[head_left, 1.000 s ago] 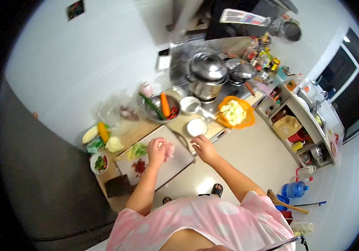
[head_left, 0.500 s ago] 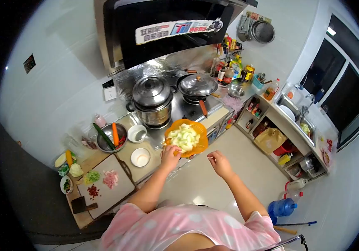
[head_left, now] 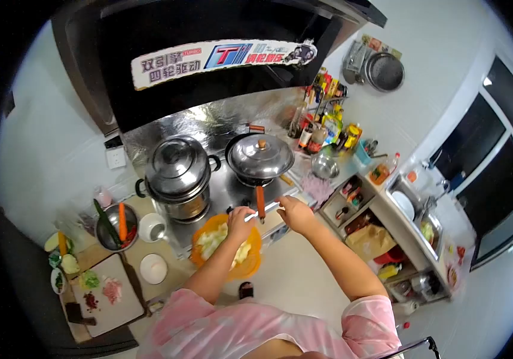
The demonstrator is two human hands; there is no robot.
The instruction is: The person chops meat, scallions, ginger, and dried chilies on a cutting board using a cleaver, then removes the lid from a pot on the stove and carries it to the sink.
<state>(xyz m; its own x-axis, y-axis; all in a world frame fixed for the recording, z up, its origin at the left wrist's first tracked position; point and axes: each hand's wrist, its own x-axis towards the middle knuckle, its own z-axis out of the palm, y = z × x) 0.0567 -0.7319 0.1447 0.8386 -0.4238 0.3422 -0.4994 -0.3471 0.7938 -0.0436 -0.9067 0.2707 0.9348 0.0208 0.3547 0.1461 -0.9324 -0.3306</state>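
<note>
My left hand reaches over an orange plastic basket of pale cut vegetable pieces. Its fingers are loosely bent and apart, near the front of the stove. The wrist hides part of the basket. Just right of the wok's reddish handle is my right hand, its fingers loosely spread. A pale band shows between the hands, but I cannot tell what it is. The lidded wok sits on the right burner, and a lidded steel pot stands on the left.
On the left counter lie a cutting board with chopped food, a cleaver, a steel bowl holding a carrot, and white bowls. Bottles and a small metal bowl stand right of the wok. The sink is farther right.
My left hand has left the basket's rim and reaches past it towards the stove front. My right hand has moved forward to the wok handle. The camera view has shifted closer to the stove.
</note>
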